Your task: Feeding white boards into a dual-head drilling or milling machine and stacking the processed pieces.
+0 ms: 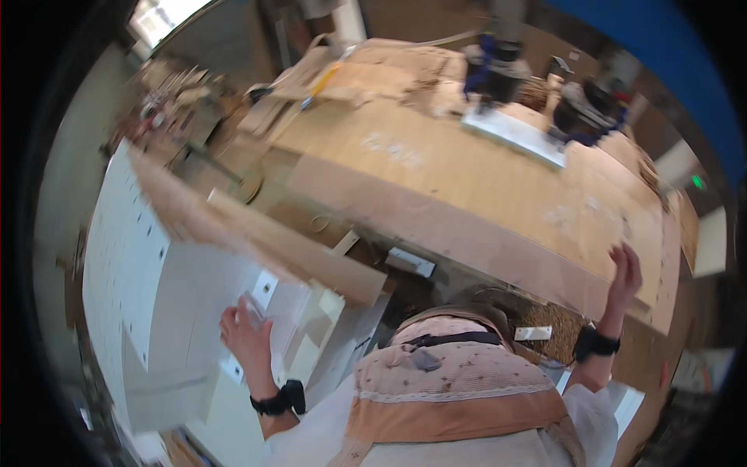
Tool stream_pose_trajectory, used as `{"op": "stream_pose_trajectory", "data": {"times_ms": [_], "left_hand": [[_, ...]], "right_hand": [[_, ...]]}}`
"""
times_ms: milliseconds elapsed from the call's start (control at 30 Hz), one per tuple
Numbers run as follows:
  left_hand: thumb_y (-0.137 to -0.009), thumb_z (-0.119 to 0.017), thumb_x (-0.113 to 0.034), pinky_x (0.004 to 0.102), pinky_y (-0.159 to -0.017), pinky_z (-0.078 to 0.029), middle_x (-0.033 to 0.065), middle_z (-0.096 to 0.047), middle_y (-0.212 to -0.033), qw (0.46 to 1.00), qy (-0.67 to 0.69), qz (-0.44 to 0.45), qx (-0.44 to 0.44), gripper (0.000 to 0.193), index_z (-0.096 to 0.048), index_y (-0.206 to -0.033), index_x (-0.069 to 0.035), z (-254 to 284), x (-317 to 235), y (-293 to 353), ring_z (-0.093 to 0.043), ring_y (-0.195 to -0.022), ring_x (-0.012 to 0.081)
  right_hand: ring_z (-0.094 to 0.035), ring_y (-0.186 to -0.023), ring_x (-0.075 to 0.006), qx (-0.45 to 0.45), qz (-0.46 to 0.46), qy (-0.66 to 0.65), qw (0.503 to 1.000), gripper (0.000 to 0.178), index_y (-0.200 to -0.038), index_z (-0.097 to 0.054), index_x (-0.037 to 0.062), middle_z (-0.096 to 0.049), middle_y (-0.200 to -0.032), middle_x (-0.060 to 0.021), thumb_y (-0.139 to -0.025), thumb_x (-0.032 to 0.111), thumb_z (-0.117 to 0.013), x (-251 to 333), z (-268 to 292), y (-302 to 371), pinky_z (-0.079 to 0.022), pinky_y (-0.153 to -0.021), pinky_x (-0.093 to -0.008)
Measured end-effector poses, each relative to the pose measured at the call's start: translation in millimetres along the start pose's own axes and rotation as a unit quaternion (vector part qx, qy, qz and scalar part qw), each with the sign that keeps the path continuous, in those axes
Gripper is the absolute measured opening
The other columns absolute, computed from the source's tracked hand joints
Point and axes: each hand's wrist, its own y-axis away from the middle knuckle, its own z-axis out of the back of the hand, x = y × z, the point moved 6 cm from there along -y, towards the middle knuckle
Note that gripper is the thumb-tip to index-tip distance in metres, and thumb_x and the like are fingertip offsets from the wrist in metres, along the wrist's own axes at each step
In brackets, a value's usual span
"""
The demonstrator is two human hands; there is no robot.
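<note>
Closest to us lies our peach-and-pink apron (459, 416), with black wristbands (289, 398) on both forearms. Our left hand (247, 336) is over the white panels (202, 303) that stand and lie at our left, its thumb and fingers parted in a loose curve; we see nothing gripped in it, and cannot tell whether the fingertips touch the surface. Just beside them sits a small white plate (265, 288) with a dark hole. Our right hand (626, 268) is raised at the right end of the worktable, fingers extended and slightly bent, with nothing visible in it; blur hides whether it touches the wood. Between our hands, past the apron, we see wood shavings (545, 317), a pale strip (533, 333) and a white-topped block (412, 263). A brown board (303, 249) slants behind the white panels. Beyond spreads the tan worktable (467, 194), carrying a pale bar (513, 136) just before dark machinery (498, 74), and, farther left, a slim yellow tool (323, 82)
</note>
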Motion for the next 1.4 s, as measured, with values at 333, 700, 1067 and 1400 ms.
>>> {"op": "stream_pose_trajectory", "data": {"times_ms": [333, 700, 1067, 1400], "left_hand": [[-0.068, -0.080, -0.019, 0.0420, -0.087, -0.044, 0.0140, -0.056, -0.111, 0.844, 0.276, -0.459, 0.020, 0.055, -0.060, -0.118, -0.008, 18.0, -268.4, -26.7, -0.053, -0.103, 0.0320], [-0.078, -0.069, -0.025, 0.0414, -0.083, -0.050, 0.0181, -0.061, -0.104, 0.739, 0.158, -0.648, 0.095, 0.042, -0.057, -0.109, 0.001, -12.2, -533.7, -25.3, -0.059, -0.099, 0.0322], [-0.072, -0.069, -0.057, 0.0456, -0.099, -0.036, 0.0176, -0.053, -0.122, 0.791, 0.124, -0.594, 0.083, 0.080, -0.051, -0.125, 0.001, -120.9, -626.5, -105.4, -0.046, -0.120, 0.0302], [-0.061, -0.079, -0.038, 0.0418, -0.091, -0.041, 0.0190, -0.051, -0.110, 0.741, 0.251, -0.592, 0.194, 0.083, -0.048, -0.128, -0.001, -76.5, -380.9, 23.6, -0.048, -0.108, 0.0333]], "right_hand": [[-0.043, -0.127, -0.0393, 0.134, -0.555, 0.394, 0.720, 0.109, -0.142, -0.027, -0.0012, -0.043, -0.137, -0.0273, -0.059, 0.035, -0.087, -264.1, 243.9, 411.7, -0.036, -0.107, -0.0448], [-0.040, -0.127, -0.0384, -0.181, -0.384, 0.441, 0.791, 0.100, -0.143, -0.032, 0.0120, -0.042, -0.139, -0.0183, -0.057, 0.016, -0.083, -219.8, 239.9, 460.2, -0.035, -0.104, -0.0502], [-0.039, -0.130, -0.0258, -0.172, -0.063, 0.182, 0.966, 0.086, -0.142, -0.037, 0.0061, -0.042, -0.143, -0.0119, -0.065, 0.014, -0.075, 9.8, 174.8, 159.1, -0.032, -0.105, -0.0404], [-0.049, -0.117, -0.0356, 0.333, 0.106, 0.182, 0.919, 0.066, -0.128, -0.051, 0.0051, -0.052, -0.126, -0.0189, -0.075, 0.037, -0.072, 36.6, -177.5, -28.4, -0.039, -0.101, -0.0427]]}}
